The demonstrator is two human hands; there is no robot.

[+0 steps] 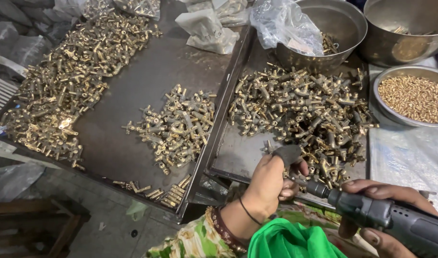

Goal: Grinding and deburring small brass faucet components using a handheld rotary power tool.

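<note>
My left hand [271,179], with a dark cover on the thumb, is closed on a small brass fitting at the near edge of the right metal tray [238,157]. My right hand [383,217] grips a grey power screwdriver [395,217] whose tip points left and meets the fitting in my left hand. Just beyond my hands lies a large pile of brass valve fittings [305,110] in that tray.
A left tray [133,138] holds a middle heap of fittings [173,126] and a long heap [70,76] along its left. Steel bowls [343,24] stand at the back right; a shallow bowl of small brass pieces [415,98] sits right. Plastic bags [207,28] lie behind.
</note>
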